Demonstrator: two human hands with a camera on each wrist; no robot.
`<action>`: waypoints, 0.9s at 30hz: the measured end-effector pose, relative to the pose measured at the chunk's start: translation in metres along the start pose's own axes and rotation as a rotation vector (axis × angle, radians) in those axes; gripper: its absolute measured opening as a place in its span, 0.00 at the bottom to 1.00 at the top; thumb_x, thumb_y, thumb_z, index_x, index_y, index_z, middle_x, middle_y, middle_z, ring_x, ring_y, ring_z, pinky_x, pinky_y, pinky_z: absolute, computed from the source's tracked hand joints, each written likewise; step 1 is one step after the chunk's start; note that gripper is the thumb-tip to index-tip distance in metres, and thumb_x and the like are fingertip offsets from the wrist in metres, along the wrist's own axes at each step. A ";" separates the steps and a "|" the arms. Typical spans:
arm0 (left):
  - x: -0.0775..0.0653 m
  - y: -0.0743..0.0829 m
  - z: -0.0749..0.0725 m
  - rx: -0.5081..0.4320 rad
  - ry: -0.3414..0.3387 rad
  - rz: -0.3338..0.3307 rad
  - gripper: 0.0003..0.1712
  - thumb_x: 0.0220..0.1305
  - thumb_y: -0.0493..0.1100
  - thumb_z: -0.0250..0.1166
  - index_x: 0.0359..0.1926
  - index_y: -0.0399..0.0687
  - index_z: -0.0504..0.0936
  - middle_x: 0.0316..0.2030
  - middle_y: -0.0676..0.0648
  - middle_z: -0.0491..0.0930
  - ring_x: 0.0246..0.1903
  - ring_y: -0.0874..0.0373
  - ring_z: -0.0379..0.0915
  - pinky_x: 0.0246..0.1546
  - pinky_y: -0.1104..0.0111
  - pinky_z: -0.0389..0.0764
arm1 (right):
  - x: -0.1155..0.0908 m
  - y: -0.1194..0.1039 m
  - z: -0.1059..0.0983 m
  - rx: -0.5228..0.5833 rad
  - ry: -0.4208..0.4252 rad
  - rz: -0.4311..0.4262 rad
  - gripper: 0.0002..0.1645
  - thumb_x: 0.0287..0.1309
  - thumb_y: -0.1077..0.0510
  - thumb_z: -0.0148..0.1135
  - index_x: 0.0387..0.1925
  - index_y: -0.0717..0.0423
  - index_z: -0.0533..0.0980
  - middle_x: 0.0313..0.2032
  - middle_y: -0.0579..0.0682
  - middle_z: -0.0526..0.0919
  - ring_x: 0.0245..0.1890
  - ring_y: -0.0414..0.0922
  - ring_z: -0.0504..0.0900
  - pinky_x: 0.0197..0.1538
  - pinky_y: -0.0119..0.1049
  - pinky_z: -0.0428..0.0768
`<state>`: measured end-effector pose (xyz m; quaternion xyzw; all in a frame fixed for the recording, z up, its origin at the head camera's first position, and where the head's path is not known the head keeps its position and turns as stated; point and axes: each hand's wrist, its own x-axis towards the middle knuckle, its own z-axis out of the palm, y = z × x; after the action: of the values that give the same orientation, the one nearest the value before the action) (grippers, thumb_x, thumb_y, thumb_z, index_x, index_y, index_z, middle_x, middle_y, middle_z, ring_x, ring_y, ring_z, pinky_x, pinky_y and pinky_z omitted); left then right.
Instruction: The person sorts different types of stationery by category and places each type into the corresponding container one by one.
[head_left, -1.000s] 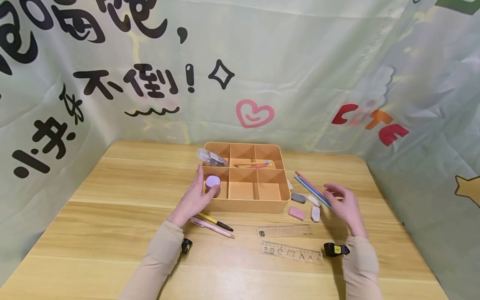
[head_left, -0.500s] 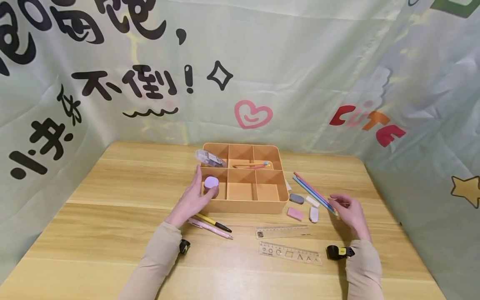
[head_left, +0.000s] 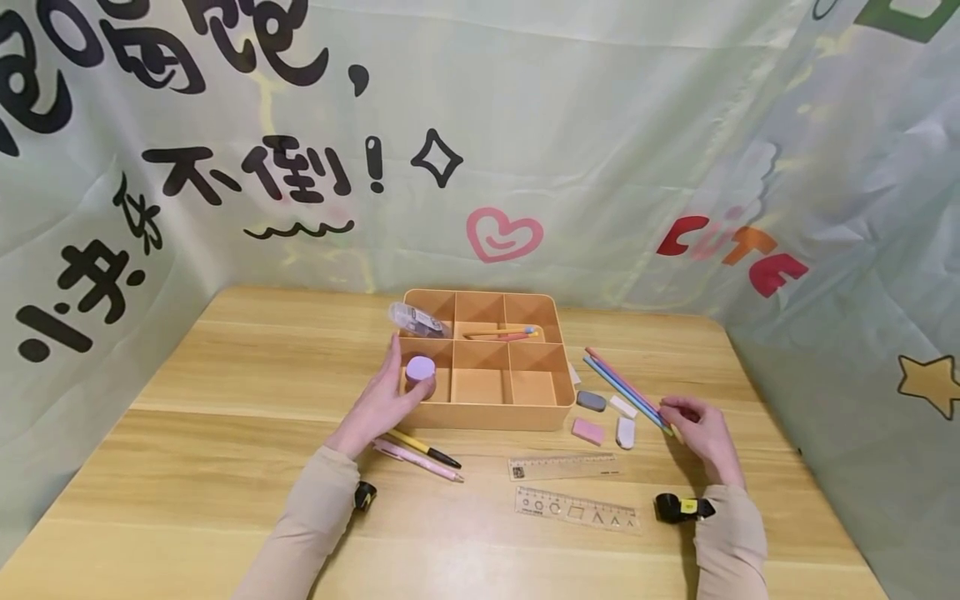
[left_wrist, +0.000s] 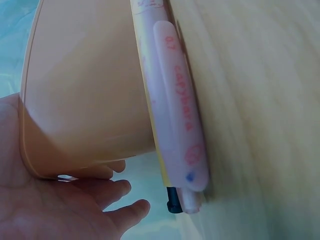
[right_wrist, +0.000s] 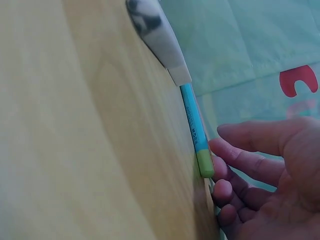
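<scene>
My left hand [head_left: 378, 406] grips the left front corner of the orange compartment box [head_left: 487, 417]. Its thumb lies over the rim, near a round purple lid [head_left: 420, 367] in the front left compartment, and its fingers lie along the outer wall. In the left wrist view a pink pen [left_wrist: 175, 100] lies below the box. My right hand [head_left: 701, 433] is at the near end of a pink pencil [head_left: 637, 397] and a blue pencil [right_wrist: 192, 117] on the table. Its fingers are loosely bent, touching or very close to them; the thumb stands apart.
Left of the pencils lie a grey eraser [head_left: 591, 401], a pink eraser [head_left: 588, 431] and two white erasers [head_left: 625, 432]. Nearer are two clear rulers [head_left: 566, 467] and a yellow pen [head_left: 423, 447]. A clear case [head_left: 418, 319] and pencils [head_left: 502, 332] sit in back compartments.
My right hand has shifted slightly right and nearer along the pencils, uncovering their near ends, then moved in against them. My left hand stays at the box. The view has tilted slightly.
</scene>
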<state>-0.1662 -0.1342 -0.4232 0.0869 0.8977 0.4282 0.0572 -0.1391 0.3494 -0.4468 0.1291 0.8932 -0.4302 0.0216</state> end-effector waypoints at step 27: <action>0.000 -0.003 -0.002 0.003 -0.038 0.028 0.58 0.73 0.59 0.57 0.79 0.40 0.26 0.80 0.37 0.27 0.80 0.38 0.34 0.79 0.47 0.44 | 0.000 -0.001 0.003 -0.065 0.019 -0.028 0.25 0.68 0.52 0.61 0.53 0.72 0.78 0.34 0.39 0.80 0.32 0.30 0.72 0.35 0.26 0.72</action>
<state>-0.1673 -0.1374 -0.4238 0.1077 0.8958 0.4258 0.0679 -0.1394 0.3467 -0.4478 0.1198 0.9087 -0.3998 0.0111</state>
